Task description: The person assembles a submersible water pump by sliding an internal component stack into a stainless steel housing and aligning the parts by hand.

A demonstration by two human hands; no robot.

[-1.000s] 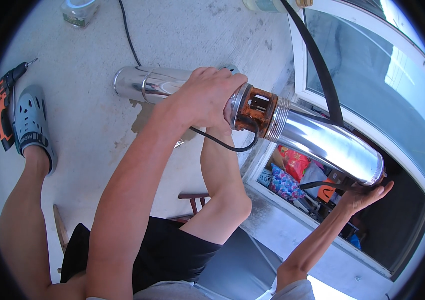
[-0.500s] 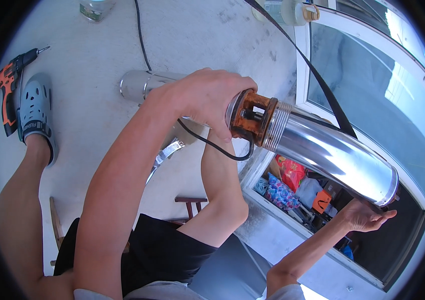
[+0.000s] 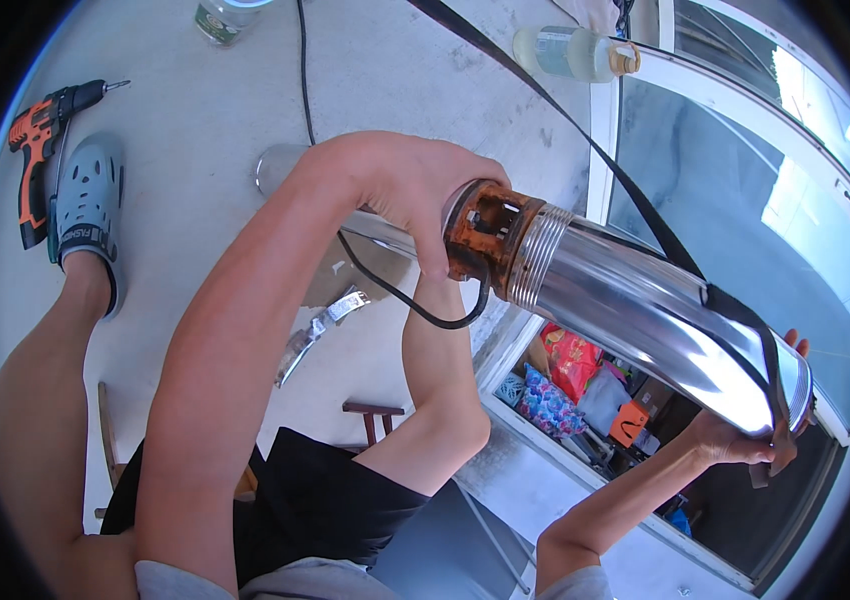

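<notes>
Clenched over the rusty orange coupling point(image 3: 490, 235), the left hand point(image 3: 415, 195) wraps the middle of a long shiny metal cylinder point(image 3: 645, 310) near the centre of the frame, probably because that joint gives a rougher hold than the polished steel. The right hand point(image 3: 745, 435) cups the far end of the cylinder from below at the lower right, fingers curled around its rim, so the weight is carried at two points and the cylinder stays off the floor, slanting from centre to lower right. One black strap point(image 3: 645, 225) runs down from the top of the frame along the cylinder and loops over its end by the right hand. One thin black cable point(image 3: 415, 305) hangs in a loop under the coupling.

On the pale concrete floor point(image 3: 205, 130) lie one orange drill point(image 3: 40, 140) at the upper left, one grey clog point(image 3: 90, 215) on the person's foot just beside it, and two plastic bottles: one point(image 3: 225, 15) at the top edge, one point(image 3: 570, 50) at the upper right beside a white window frame point(image 3: 600, 150).
</notes>
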